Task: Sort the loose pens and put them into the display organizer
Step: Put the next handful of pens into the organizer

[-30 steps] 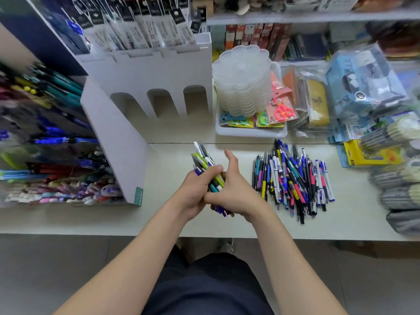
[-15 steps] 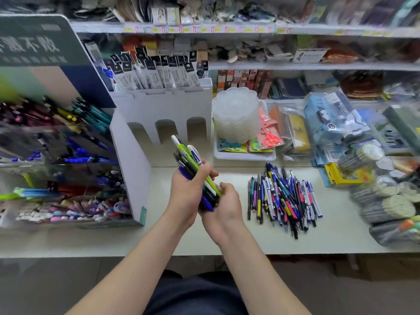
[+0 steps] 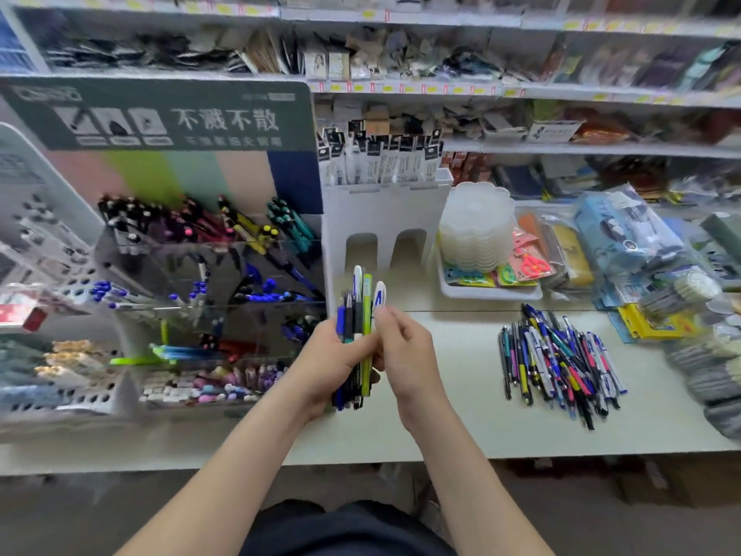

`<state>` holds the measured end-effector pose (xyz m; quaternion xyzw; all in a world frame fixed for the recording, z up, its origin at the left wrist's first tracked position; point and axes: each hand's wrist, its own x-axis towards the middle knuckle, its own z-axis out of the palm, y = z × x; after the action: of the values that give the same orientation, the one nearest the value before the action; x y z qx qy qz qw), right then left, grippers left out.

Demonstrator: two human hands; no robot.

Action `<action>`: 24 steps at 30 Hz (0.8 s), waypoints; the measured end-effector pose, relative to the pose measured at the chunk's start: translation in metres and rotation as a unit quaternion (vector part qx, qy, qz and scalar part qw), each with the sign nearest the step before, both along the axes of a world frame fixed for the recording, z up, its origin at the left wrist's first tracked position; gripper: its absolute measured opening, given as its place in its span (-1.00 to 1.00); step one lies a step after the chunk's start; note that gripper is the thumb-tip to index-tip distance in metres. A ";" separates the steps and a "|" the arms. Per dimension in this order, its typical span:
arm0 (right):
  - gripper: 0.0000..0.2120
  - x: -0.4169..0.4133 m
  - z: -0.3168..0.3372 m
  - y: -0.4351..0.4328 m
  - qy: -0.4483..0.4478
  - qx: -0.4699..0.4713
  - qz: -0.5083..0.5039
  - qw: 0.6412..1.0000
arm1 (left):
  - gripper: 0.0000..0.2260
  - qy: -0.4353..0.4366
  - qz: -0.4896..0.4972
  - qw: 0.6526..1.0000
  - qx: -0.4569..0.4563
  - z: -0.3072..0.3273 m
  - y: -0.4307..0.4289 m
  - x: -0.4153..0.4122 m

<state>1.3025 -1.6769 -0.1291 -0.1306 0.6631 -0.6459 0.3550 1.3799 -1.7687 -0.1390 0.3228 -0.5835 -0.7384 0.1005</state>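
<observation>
1. Loose pens [image 3: 561,367]: I see a mixed-colour pile lying flat on the pale counter [image 3: 461,419], to the right of both hands and well apart from them.
2. Bundle of pens [image 3: 358,315]: held upright above the counter's left part, ends fanning upward. A lime-green barrel and white-and-blue ones stand tallest.
3. Left hand [image 3: 328,367]: fingers and thumb are curled round the bundle's lower half, gripping it.
4. Right hand [image 3: 409,351]: fingers are bent, and the fingertips [image 3: 387,317] pinch the bundle's right edge at a white-and-blue pen. Blur keeps me from telling whether they hold that pen alone.
5. Display organizer [image 3: 208,298]: clear tiered compartments left of the hands, stocked with black, yellow, teal, blue and pastel pens. The bundle is just beside its right edge, outside every compartment.
6. White cardboard stand [image 3: 385,210]: behind the bundle, with arched cut-outs below and black-topped packets in its top.
7. Stack of translucent lids [image 3: 477,230]: sits in a white tray [image 3: 489,294] right of the stand.
</observation>
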 end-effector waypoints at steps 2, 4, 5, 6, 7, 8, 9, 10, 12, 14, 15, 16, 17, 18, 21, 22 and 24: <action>-0.75 0.014 0.001 -0.011 0.032 0.007 0.021 0.999 | -0.90 -0.002 -0.018 1.000 -0.003 0.001 -0.013 0.023; -0.74 0.028 -0.001 -0.020 0.033 0.008 0.024 0.999 | -0.91 0.003 -0.030 0.999 0.009 0.000 -0.024 0.043; -0.72 0.035 -0.004 -0.023 0.033 0.011 0.024 0.999 | -0.90 0.007 -0.038 0.999 0.019 0.001 -0.030 0.053; -0.70 0.043 -0.007 -0.026 0.033 0.016 0.026 0.999 | -0.87 0.011 -0.047 0.998 0.029 0.000 -0.034 0.062; -0.69 0.050 -0.009 -0.027 0.030 0.022 0.029 0.999 | -0.83 0.014 -0.058 0.997 0.039 0.000 -0.038 0.071; -0.70 0.058 -0.010 -0.029 0.021 0.025 0.030 0.999 | -0.79 0.014 -0.069 0.996 0.047 -0.001 -0.042 0.079; -0.70 0.065 -0.009 -0.030 0.010 0.022 0.022 0.999 | -0.78 0.011 -0.078 0.995 0.055 -0.001 -0.045 0.087; -0.71 0.072 -0.007 -0.032 0.003 0.015 -0.005 1.000 | -0.78 0.007 -0.084 0.994 0.066 -0.002 -0.047 0.094; -0.73 0.082 -0.004 -0.035 0.008 -0.002 -0.096 0.995 | -0.77 -0.003 -0.095 0.991 0.090 -0.001 -0.050 0.105; -0.73 0.084 -0.003 -0.041 0.053 -0.021 -0.176 0.983 | -0.72 -0.013 -0.103 0.990 0.097 0.000 -0.052 0.114; -0.72 0.082 -0.003 -0.043 0.082 -0.023 -0.189 0.978 | -0.69 -0.021 -0.107 0.991 0.083 0.001 -0.053 0.117; -0.72 0.079 -0.003 -0.047 0.104 -0.020 -0.181 0.978 | -0.69 -0.030 -0.112 0.991 0.062 0.002 -0.054 0.121; -0.70 0.076 -0.002 -0.051 0.117 -0.010 -0.150 0.982 | -0.72 -0.036 -0.120 0.991 0.039 0.004 -0.056 0.124; -0.67 0.074 -0.002 -0.056 0.120 0.009 -0.099 0.988 | -0.75 -0.040 -0.129 0.991 0.019 0.006 -0.059 0.127; -0.56 0.073 0.002 -0.072 0.089 0.055 0.045 0.994 | -0.81 -0.052 -0.158 0.985 -0.034 0.011 -0.071 0.136; -0.57 0.074 0.004 -0.076 0.070 0.051 0.060 0.994 | -0.82 -0.055 -0.158 0.985 -0.044 0.013 -0.077 0.138; -0.64 0.076 0.008 -0.084 0.034 0.034 0.045 0.998 | -0.83 -0.054 -0.149 0.986 -0.047 0.018 -0.086 0.142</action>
<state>1.3780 -1.7612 -0.1210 -0.1703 0.6898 -0.6016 0.3651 1.5215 -1.8544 -0.1208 0.2666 -0.6641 -0.6979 -0.0277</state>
